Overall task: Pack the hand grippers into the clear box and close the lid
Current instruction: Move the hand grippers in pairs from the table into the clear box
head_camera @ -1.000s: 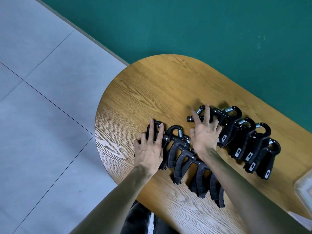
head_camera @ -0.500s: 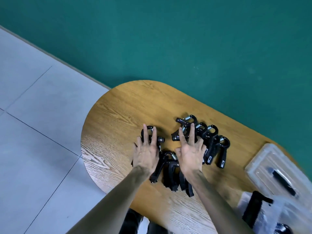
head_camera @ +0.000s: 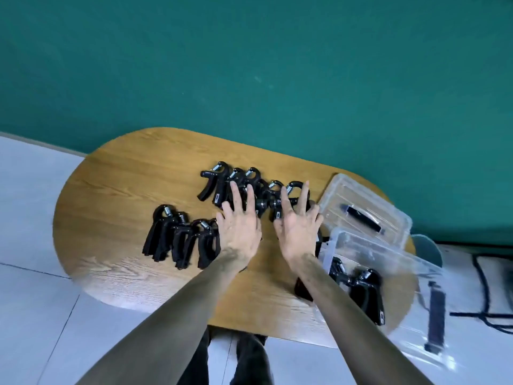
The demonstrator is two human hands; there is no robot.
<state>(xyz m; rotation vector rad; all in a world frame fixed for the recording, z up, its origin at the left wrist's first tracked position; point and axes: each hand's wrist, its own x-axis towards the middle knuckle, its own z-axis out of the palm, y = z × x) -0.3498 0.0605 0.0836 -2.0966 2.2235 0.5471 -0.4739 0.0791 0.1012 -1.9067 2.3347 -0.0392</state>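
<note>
Over the far row of black hand grippers [head_camera: 251, 187] I've got both hands down flat, fingers spread and straight. My left hand [head_camera: 240, 225] lies across the middle of that row, fingertips on the grippers, nothing clasped. My right hand [head_camera: 298, 227] covers the row's right end, fingers splayed over the coil springs there, nothing clasped either. I can't tell how many grippers sit under the two palms; the hands hide them.

Just left of my left wrist, a nearer cluster of grippers [head_camera: 180, 238] stands packed side by side on the wooden table [head_camera: 125, 190], springs toward the far edge, handles toward me.

Out to the right, one clear box [head_camera: 366, 215] sits at the table's far right end, close to my right fingertips, with a dark strip across its top. Whether that strip is a handle or something inside, I can't make out through the plastic. Nearer me, a second clear container [head_camera: 385, 273] overhangs the table's right edge, and through its wall I see at least two grippers lying inside [head_camera: 363, 290]. Its outline is smeared with blur, and my right forearm cuts across its near corner. Another dark strip shows at its lower right, too blurred to name.
</note>
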